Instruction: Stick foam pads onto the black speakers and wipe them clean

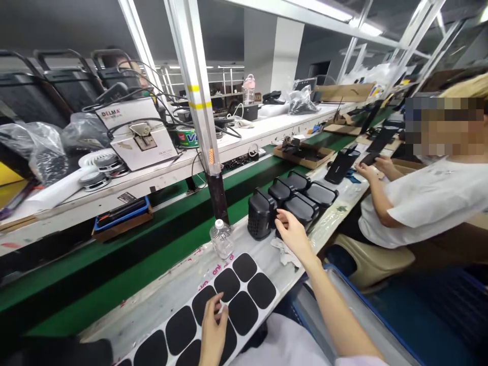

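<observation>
My left hand [214,328] hovers over or rests on a white sheet of black rounded-square pads [244,312]. Its fingers are bent and apart, with nothing visible between them. Farther along the bench, my right hand [293,233] reaches out with loosely bent fingers. Its fingertips are beside a black perforated box with a handle [261,214]; whether they touch it I cannot tell. Several similar black boxes [301,207] stand grouped just beyond. A crumpled whitish cloth or paper [285,252] lies below my right wrist.
A clear plastic bottle [221,239] stands left of the boxes. A metal post [198,96] rises behind it. A green conveyor belt [168,226] runs alongside the bench, below a cluttered white shelf [232,144]. A co-worker in a white shirt [430,203] handles a dark part at right.
</observation>
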`<state>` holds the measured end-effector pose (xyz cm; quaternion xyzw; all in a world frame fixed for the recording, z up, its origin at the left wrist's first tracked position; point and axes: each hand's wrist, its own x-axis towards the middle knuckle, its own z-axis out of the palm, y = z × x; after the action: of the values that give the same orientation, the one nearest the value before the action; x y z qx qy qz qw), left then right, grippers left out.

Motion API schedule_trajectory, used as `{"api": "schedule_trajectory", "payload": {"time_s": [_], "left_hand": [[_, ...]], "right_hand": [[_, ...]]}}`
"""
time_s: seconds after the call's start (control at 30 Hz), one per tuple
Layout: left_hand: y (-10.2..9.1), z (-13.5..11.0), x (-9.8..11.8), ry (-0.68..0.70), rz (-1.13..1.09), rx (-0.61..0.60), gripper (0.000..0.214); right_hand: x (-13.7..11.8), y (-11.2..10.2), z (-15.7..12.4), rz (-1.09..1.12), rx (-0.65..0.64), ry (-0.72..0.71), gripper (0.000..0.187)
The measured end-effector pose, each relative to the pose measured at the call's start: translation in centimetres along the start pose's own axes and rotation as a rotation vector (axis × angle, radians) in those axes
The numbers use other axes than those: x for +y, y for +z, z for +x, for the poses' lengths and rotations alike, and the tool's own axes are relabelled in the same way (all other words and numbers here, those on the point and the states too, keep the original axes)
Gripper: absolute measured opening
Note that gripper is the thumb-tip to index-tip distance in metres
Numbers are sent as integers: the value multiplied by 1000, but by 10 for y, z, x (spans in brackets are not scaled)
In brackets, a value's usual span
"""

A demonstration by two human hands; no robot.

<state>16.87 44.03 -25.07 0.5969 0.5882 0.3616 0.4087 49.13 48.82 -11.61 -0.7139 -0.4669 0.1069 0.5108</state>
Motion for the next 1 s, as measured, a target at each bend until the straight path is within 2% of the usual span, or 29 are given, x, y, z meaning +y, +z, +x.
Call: {"api": "schedule_trajectory", "payload": {"time_s": [0.1,0.2,0.33,0.4,0.47,0.53,0.6,0.67,0.77,0.9,1.0], "left_hand": [[20,-2,-2,18,9,7,45],[21,4,-2,-6,81,63,45],[7,1,-14,-147,244,307,65],[1,-12,-30,-284,403,435,75],[-3,-30,-50,-435,597,476,77],[-5,-48,-69,-513,741,449,76],[-7,-61,-81,-497,779,417,75],[-9,-67,-85,-469,762,397,76],[-11,-67,-79,-485,702,385,82],[-16,-65,-67,-498,640,366,82],[-23,-66,-58,-514,558,341,82]], "right_hand": [[-11,8,44,-35,24,-119,45],[-21,12,69,-75,39,-189,45],[-35,11,62,-73,26,-352,40],[-33,10,52,-102,28,-477,37],[-23,12,50,-204,71,-512,39],[-9,16,60,-300,75,-411,49],[2,23,78,-279,-28,-217,58],[8,31,96,-199,-140,-48,59],[6,40,110,-128,-166,54,48],[-11,39,95,-12,-158,86,40],[-29,12,71,172,-146,210,38]]}}
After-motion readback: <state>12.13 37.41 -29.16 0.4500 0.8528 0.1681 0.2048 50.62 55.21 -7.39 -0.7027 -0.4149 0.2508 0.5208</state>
